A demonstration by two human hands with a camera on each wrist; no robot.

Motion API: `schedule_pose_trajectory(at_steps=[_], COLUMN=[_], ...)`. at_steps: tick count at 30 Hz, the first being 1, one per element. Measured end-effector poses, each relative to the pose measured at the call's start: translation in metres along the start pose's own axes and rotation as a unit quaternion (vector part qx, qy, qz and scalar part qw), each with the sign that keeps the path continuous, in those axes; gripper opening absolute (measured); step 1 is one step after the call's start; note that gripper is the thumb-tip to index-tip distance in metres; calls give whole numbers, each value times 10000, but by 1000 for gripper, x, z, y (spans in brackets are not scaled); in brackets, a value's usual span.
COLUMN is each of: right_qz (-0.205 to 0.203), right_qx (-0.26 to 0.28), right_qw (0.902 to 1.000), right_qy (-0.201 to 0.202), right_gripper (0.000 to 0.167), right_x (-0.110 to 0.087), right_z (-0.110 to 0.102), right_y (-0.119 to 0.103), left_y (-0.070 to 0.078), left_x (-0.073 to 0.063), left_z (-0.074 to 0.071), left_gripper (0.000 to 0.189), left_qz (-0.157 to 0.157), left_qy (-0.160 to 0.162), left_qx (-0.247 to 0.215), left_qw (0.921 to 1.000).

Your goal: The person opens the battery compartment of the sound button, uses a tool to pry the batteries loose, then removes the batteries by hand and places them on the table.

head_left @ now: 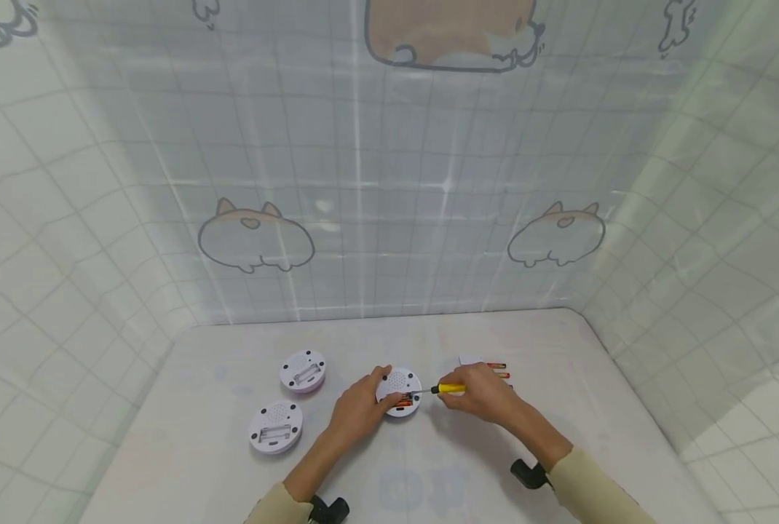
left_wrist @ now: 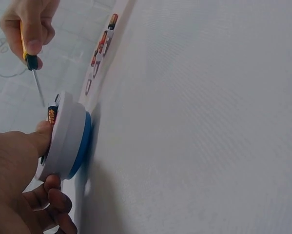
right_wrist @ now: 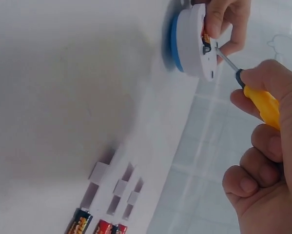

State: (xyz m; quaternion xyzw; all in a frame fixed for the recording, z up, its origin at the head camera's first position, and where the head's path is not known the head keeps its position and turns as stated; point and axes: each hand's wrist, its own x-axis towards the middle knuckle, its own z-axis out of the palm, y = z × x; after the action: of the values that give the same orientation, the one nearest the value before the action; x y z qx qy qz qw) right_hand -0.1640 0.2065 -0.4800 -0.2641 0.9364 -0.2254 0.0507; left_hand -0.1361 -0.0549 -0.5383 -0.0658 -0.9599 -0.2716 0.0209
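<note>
My left hand [head_left: 358,406] grips a white round device [head_left: 397,378] by its edge, its underside with dotted vents and small dark feet facing up. The wrist views show the device's blue lower rim [left_wrist: 81,146]. Batteries [head_left: 404,402] sit in the device's slot, and my left thumb presses on them. In my right hand [head_left: 485,394] is a screwdriver with a yellow handle [right_wrist: 263,106]. Its thin metal shaft [right_wrist: 227,60] points at the underside beside the battery end; whether the tip touches is hard to tell.
Two similar white round devices [head_left: 303,364] [head_left: 276,421] lie to the left, upside down, with bare battery slots. Right of the device, partly behind my right hand, are several loose batteries [head_left: 497,365] and small white pieces [right_wrist: 99,173]. A patterned curtain [head_left: 389,182] rises behind the table.
</note>
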Motion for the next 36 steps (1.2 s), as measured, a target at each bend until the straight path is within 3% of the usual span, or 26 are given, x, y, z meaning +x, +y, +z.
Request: schedule_pose_trajectory(at_steps=[9,23,36], right_qz=[-348,-652,-1045], right_qx=[-293,-634,-1443], right_qw=[9986,9957,9838], right_qy=[-259,-155,-213], right_gripper=[26,23,16], right_x=[-1,0,2], right_z=[3,0,-4], right_y=[-5,-8,-17], left_y=[1,1,-2], left_x=[0,-1,0], left_z=[1,6,7], left_gripper=[63,65,64], left_qz=[-55,-107,-64], left_qy=[6,-6,-12], left_qx=[-11,-60,-138], left_qw=[10000,9999,9999])
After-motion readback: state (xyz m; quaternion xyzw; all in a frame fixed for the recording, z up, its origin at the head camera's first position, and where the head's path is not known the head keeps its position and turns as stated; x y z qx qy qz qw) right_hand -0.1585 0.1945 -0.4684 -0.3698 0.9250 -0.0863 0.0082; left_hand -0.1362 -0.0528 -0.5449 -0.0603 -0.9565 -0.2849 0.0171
